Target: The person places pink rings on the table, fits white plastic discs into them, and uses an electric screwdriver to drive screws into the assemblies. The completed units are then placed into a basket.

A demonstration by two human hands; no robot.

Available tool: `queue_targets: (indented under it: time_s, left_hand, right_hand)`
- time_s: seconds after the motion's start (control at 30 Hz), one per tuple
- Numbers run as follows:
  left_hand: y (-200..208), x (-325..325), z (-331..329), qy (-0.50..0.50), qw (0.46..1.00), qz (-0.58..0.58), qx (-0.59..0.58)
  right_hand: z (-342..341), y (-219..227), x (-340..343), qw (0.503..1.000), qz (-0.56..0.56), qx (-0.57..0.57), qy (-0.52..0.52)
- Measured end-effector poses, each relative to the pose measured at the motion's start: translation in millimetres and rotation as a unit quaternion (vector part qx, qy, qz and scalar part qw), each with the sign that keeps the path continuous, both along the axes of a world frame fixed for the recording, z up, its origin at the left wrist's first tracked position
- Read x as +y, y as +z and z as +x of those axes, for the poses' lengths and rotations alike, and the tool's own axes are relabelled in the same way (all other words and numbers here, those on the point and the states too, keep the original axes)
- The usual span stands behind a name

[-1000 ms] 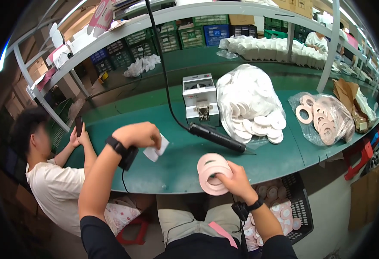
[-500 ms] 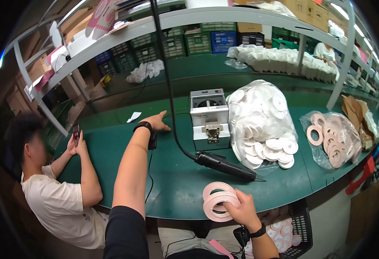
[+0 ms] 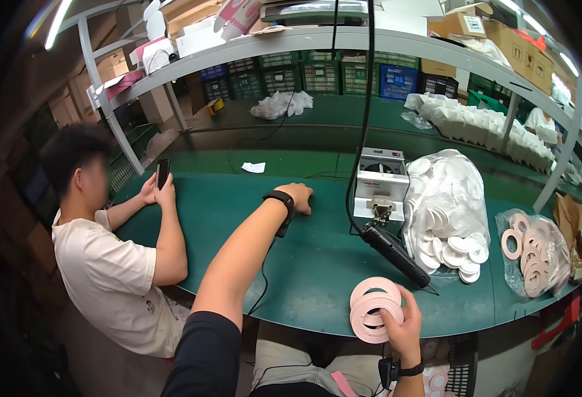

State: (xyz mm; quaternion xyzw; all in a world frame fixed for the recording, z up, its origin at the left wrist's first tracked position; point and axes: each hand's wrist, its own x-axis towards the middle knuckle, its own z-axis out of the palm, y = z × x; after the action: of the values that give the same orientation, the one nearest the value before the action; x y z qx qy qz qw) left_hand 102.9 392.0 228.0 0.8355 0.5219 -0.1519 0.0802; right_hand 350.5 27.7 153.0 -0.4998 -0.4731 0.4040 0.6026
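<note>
My right hand (image 3: 405, 325) grips two flat pale pink rings (image 3: 370, 333), overlapped one on the other, above the near edge of the green bench. Farther off, my left hand (image 3: 296, 196) is stretched out over the bench top, holding nothing, its fingers apart and loosely bent. A grey-white metal machine (image 3: 382, 182) with a round dark opening stands to the right of that hand. In front of the machine lies a black pen-like power tool (image 3: 397, 255) with a thin tip and a thick cable. Beside it, a clear bag (image 3: 446, 198) spills white discs.
Another clear bag with pink rings (image 3: 534, 258) lies at the right, near brown paper (image 3: 569, 225). Below the bench edge is a black basket (image 3: 463, 364) with pink pieces. At left a person (image 3: 105, 264) holds a phone (image 3: 163, 173). A white scrap (image 3: 253, 167) lies beyond my left hand.
The view has swung left, so the bench things appear farther right. My left hand has drawn its fingers in somewhat. My right hand still holds the rings.
</note>
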Motion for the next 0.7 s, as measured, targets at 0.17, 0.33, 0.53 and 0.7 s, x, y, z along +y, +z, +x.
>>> queue_targets:
  time_s: [0.17,0.33,0.53,0.7]
  left_hand:
    - [22.8,-59.3,-0.9,-0.087,0.996,0.004,0.007]
    - [19.9,-186.6,-4.2,-0.279,0.944,0.059,-0.165]
    - [-49.3,-286.6,-23.6,-0.257,0.92,0.059,-0.29]
    - [-63.1,-304.8,-26.9,-0.217,0.921,0.118,-0.301]
  right_hand:
    - [-2.7,13.5,0.3,0.999,-0.011,-0.025,0.027]
    - [10.9,29.7,9.7,0.988,-0.044,-0.118,0.088]
    - [9.9,41.9,24.5,0.953,0.0,-0.269,0.139]
    - [18.7,53.7,26.2,0.974,-0.076,-0.208,0.057]
